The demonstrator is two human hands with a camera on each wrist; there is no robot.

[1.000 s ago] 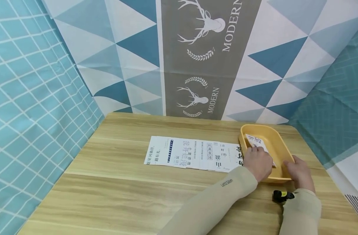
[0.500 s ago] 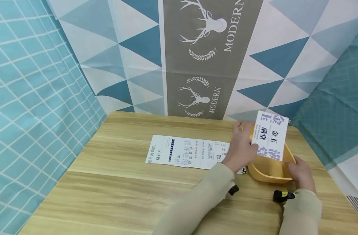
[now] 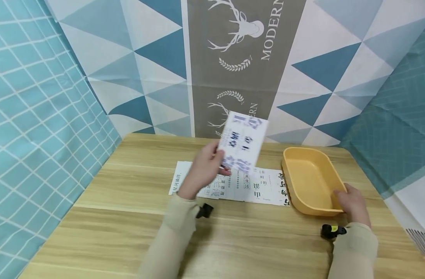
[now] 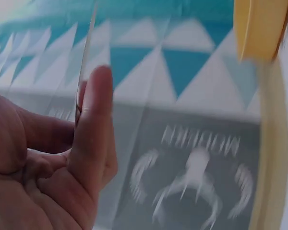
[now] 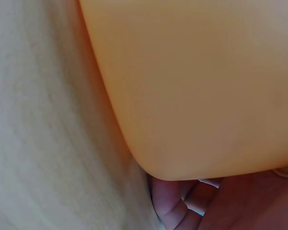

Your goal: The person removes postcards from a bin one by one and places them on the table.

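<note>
My left hand [image 3: 202,168] pinches a white card [image 3: 245,141] with purple and black printed characters, held up over the table. Blur softens the print in the head view. Seen edge-on in the left wrist view, the card [image 4: 88,52] is a thin line between thumb and fingers. My right hand [image 3: 353,203] grips the front right corner of a yellow plastic tray [image 3: 311,178], which stands bare inside. In the right wrist view the tray's side [image 5: 197,96] hides part of the fingers [image 5: 168,199]. Beneath the held card lies a row of printed cards [image 3: 268,190], partly covered by it.
The wooden table [image 3: 128,224] ends at a patterned cloth backdrop [image 3: 163,58], with blue tiled sheeting [image 3: 34,116] on the left. Small black wrist cameras sit at the left cuff [image 3: 204,210] and the right cuff [image 3: 332,231]. The tray stands right of the card row.
My left hand has lifted the card out of the tray and carried it left, above the card row. My right hand has stayed on the tray's corner.
</note>
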